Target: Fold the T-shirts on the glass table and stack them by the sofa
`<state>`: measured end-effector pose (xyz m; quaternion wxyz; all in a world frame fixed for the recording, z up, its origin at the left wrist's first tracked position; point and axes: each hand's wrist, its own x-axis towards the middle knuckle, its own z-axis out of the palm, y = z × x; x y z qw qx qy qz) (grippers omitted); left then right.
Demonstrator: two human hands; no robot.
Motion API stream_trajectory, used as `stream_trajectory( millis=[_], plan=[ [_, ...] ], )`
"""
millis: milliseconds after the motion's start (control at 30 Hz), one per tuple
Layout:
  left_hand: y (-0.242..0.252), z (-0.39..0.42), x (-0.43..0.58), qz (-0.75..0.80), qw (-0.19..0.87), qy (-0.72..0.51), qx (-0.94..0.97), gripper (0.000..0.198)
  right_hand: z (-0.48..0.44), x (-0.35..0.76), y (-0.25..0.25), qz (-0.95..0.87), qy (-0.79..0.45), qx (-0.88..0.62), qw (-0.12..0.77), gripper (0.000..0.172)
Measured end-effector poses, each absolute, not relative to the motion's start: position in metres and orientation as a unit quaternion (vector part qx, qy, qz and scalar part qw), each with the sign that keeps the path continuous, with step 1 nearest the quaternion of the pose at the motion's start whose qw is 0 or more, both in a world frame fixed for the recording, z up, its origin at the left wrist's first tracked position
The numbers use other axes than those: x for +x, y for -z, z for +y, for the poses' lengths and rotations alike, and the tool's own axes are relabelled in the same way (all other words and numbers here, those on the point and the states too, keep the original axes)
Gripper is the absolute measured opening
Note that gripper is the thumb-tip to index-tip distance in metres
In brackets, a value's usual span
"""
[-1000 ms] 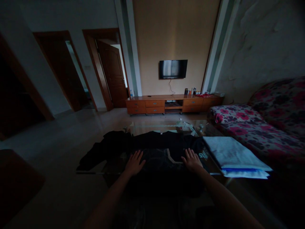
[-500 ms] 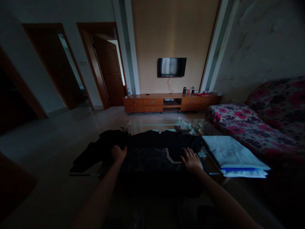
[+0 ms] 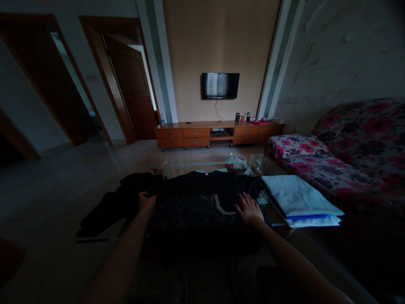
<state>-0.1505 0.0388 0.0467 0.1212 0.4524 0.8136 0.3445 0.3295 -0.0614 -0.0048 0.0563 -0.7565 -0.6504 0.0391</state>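
A black long-sleeved shirt (image 3: 190, 182) lies spread over the glass coffee table (image 3: 172, 165) in front of me, a small pale tag at its far neckline. Its near part shows a faint dark pattern and a light angled strip. At the left side, where the dark sleeve begins, my left hand (image 3: 147, 203) has its fingers curled into the cloth, thumb apart. My right hand (image 3: 250, 210) rests flat on the right side of the shirt, fingers spread. Much of the near cloth is lost in shadow.
Just right of the shirt, a folded pale blue-white cloth (image 3: 297, 196) with a blue layer overhangs the table's corner. A flowered sofa (image 3: 344, 156) stands at the right. Beyond the table are a low wooden cabinet (image 3: 196, 137) and a wall television (image 3: 220, 86).
The whole view has shifted a little, so the table and hands appear slightly further left. Both hands keep their places on the shirt.
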Motion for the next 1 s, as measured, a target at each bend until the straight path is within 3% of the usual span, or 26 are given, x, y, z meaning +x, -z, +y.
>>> stream_trajectory(
  millis=[167, 333, 433, 600, 700, 833, 1000],
  plan=[
    [-0.057, 0.035, -0.143, 0.764, 0.199, -0.391, 0.473, 0.072, -0.062, 0.33, 0.002, -0.646, -0.043, -0.759, 0.06, 0.077],
    [-0.065, 0.033, -0.146, 0.714, 0.284, -0.394, 0.504, 0.066, -0.061, 0.331, 0.003, -0.647, -0.053, -0.759, 0.056, 0.077],
    [-0.066, 0.035, -0.152, 0.716, 0.254, -0.414, 0.502, 0.062, -0.061, 0.331, 0.003, -0.647, -0.051, -0.758, 0.061, 0.078],
    [-0.062, 0.04, -0.168, 0.749, 0.105, -0.448, 0.476, 0.054, -0.061, 0.331, 0.004, -0.649, -0.051, -0.756, 0.068, 0.077],
    [-0.06, 0.042, -0.176, 0.772, 0.119, -0.456, 0.427, 0.062, -0.06, 0.331, 0.004, -0.647, -0.049, -0.757, 0.07, 0.076],
    [-0.063, 0.044, -0.181, 0.787, 0.147, -0.429, 0.418, 0.045, -0.06, 0.331, 0.004, -0.648, -0.049, -0.756, 0.071, 0.076],
    [-0.065, 0.044, -0.182, 0.779, 0.129, -0.429, 0.438, 0.04, -0.062, 0.331, 0.002, -0.645, -0.047, -0.759, 0.073, 0.076]
  ],
)
